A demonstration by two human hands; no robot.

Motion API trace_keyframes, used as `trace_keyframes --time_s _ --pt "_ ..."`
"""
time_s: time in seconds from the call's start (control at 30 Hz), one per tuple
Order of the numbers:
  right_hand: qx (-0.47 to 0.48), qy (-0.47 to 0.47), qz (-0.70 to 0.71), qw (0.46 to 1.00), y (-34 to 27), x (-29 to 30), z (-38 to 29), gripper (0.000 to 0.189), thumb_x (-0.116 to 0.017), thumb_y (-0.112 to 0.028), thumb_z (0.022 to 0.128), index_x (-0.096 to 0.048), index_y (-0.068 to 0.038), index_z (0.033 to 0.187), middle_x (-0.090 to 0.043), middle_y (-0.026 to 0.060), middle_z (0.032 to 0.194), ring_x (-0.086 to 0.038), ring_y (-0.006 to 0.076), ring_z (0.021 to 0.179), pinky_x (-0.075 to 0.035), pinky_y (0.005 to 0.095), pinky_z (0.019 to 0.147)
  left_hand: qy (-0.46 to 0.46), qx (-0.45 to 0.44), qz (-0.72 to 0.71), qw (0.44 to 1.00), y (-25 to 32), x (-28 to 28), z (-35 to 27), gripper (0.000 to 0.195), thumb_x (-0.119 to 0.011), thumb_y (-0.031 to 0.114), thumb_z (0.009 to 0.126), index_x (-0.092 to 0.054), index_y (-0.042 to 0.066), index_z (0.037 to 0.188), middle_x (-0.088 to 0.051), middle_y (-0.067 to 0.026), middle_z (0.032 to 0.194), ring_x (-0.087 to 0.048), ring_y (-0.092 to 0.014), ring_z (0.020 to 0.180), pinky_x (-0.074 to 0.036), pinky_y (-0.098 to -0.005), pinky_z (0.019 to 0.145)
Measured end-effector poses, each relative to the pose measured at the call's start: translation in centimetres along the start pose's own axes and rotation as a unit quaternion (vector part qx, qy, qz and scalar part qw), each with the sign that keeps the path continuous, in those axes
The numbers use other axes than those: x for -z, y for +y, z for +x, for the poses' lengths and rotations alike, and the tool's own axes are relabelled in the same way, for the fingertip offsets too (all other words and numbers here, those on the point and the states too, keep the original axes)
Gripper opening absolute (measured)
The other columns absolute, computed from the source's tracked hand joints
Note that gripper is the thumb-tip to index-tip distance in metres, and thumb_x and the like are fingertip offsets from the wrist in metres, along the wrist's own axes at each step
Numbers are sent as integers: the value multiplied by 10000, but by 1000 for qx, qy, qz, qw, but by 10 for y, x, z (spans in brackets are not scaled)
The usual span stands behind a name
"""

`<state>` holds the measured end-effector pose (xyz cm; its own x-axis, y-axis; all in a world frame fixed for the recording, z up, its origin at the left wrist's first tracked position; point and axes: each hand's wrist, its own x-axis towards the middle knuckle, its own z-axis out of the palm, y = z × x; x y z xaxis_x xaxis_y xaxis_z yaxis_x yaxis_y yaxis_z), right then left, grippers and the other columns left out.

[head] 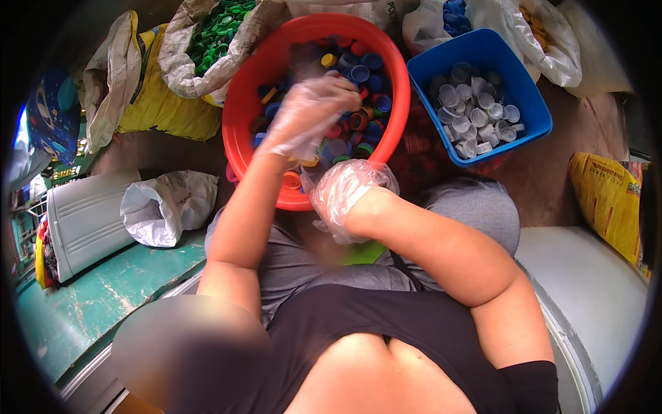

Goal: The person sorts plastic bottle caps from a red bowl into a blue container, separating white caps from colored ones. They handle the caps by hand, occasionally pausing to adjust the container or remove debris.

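Observation:
A round red plastic tub (399, 93) in front of me holds a mix of plastic bottle caps (360, 73) in blue, red, yellow and other colours. My left hand (315, 114), in a clear plastic glove, is above the caps near the tub's middle. Motion blurs it; its fingers look curled, and whether a cap is in them cannot be made out. At the tub's near rim is my right hand (354, 194), also in a loose clear glove. Its fingers are mostly hidden by the crumpled plastic.
Right of the tub stands a square blue bin (527, 134) with white caps (478, 118). An open sack (173, 67) of green caps (217, 36) sits at the back left. Bags of blue caps (456, 18) and orange caps (535, 31) are behind the bin. A white sack (196, 199) lies left.

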<state>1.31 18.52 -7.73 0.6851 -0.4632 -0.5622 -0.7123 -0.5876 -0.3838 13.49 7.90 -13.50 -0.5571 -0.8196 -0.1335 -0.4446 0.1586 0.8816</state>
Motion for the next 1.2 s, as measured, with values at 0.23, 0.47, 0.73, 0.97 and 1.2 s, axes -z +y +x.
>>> trace_keyframes --time_s 0.23,0.47,0.73,0.97,1.2 --pt "3 -15 3 1000 -1 2 -1 848 -648 -432 940 -331 27 1579 -743 166 1049 -722 352 968 -572 498 790 55 253 -242 935 -10 38 -32 331 -709 200 965 -652 25 1240 -670 -32 1183 -603 -85 833 -478 -224 702" --pt "-4 -21 -23 999 -9 0 -11 1010 -722 -512 871 -259 -1 1609 -682 197 1209 -684 363 1027 -552 521 836 55 129 158 977 -6 38 -52 173 -709 229 851 -758 67 886 -757 -83 937 -704 -210 906 -547 -352 824" --pt "-1 -34 -22 999 -10 -1 -4 972 -698 -295 850 -208 -58 1655 -732 129 1179 -715 332 1052 -536 502 786 -6 91 241 966 -10 16 -46 117 -751 137 781 -734 34 832 -737 -123 884 -716 -252 872 -561 -374 816" --pt "-7 -16 -20 1000 -9 -3 -8 1016 -706 -534 869 -260 -5 1613 -669 209 1245 -684 334 1070 -539 536 857 149 51 203 967 -33 33 21 104 -695 142 902 -743 50 899 -745 -86 922 -708 -194 866 -555 -348 810" --pt "-4 -22 12 1000 -7 0 -5 968 -678 -491 886 -262 -24 1625 -682 211 1227 -698 352 1068 -565 553 812 138 38 319 937 -59 15 62 141 -693 195 936 -776 80 946 -741 -44 897 -660 -150 779 -539 -330 751"
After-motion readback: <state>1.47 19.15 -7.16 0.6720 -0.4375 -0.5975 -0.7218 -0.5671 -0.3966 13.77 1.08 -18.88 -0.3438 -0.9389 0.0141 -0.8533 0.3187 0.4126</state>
